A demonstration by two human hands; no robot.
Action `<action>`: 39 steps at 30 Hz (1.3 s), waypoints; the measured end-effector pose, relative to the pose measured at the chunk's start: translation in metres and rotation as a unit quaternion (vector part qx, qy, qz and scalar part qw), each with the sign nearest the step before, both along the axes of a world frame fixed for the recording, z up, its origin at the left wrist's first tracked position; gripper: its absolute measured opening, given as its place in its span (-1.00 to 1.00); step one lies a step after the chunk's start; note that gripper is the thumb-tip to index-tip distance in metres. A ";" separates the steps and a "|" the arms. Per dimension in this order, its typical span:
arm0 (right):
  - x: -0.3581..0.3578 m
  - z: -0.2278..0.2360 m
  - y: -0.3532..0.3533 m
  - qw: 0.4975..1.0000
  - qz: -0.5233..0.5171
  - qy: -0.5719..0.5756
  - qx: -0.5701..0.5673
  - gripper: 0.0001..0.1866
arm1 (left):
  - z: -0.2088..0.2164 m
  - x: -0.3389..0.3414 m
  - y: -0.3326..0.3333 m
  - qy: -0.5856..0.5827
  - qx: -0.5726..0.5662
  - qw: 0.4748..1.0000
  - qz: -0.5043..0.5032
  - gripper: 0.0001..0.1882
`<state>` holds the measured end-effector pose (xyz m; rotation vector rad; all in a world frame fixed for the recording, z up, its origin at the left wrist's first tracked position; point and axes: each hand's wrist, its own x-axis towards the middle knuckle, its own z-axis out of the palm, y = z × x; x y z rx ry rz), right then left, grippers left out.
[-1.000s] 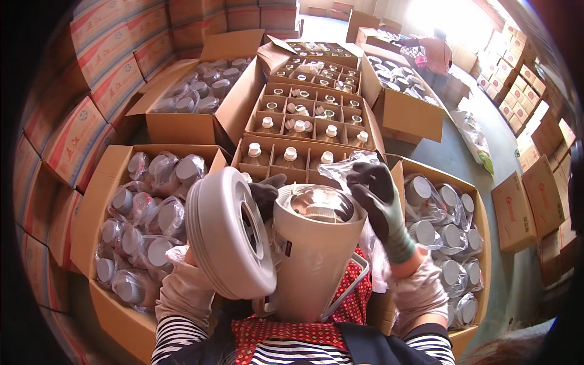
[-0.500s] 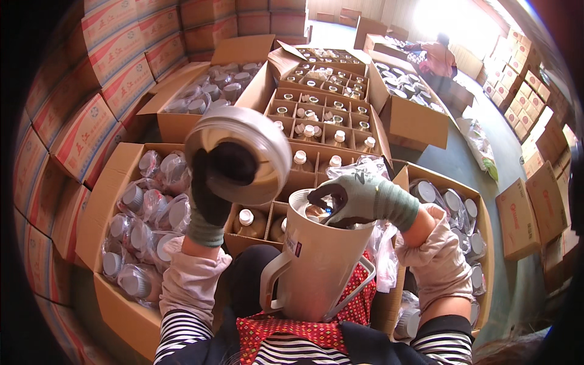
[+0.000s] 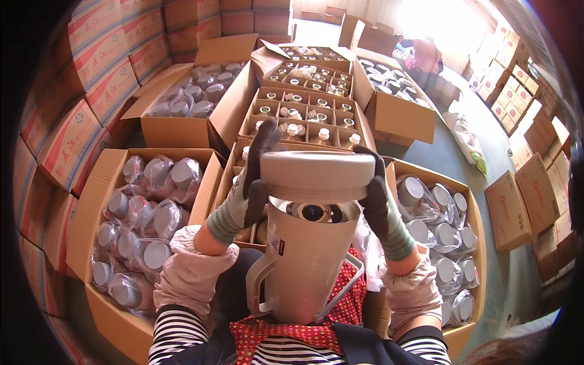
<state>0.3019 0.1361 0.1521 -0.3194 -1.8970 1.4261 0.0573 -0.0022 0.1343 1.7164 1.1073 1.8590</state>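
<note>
Between my legs stands a beige, pitcher-shaped thermos jug (image 3: 307,261) with a side handle (image 3: 260,283) and a swing handle (image 3: 348,286). Its mouth is uncovered, and a dark, shiny round opening (image 3: 313,212) shows inside. Just above it, nearly level, a wide beige threaded lid (image 3: 317,170) is gripped by its rim from both sides. My left hand (image 3: 252,182), in a grey-green glove with dark fingers, presses its left edge. My right hand (image 3: 378,204), gloved alike, has the right edge. A gap between lid and jug mouth shows at the front.
Open cartons of plastic-wrapped grey-lidded items flank me, one at left (image 3: 91,243) and one at right (image 3: 480,243). Ahead, divided cartons (image 3: 328,103) hold bottles with white or silvery tops. Stacked boxes (image 3: 73,140) line the left. Another person (image 3: 424,56) is at the far right.
My left hand has brought the lid right and down over the jug, turning it level. My right hand has left the jug's mouth and taken the lid's right edge.
</note>
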 end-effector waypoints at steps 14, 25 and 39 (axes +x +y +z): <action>0.010 -0.044 -0.035 0.999 -0.028 0.015 -0.041 -0.09 | -0.022 0.030 -0.014 -0.167 -0.099 0.980 -0.053 -0.03; -0.012 -0.052 -0.056 0.995 -0.075 0.055 -0.025 -0.19 | -0.043 0.022 -0.028 -0.218 -0.122 0.965 -0.077 -0.01; -0.016 -0.022 -0.024 0.991 -0.042 -0.011 0.129 -0.40 | -0.009 0.001 -0.018 0.086 -0.049 0.994 0.039 -0.41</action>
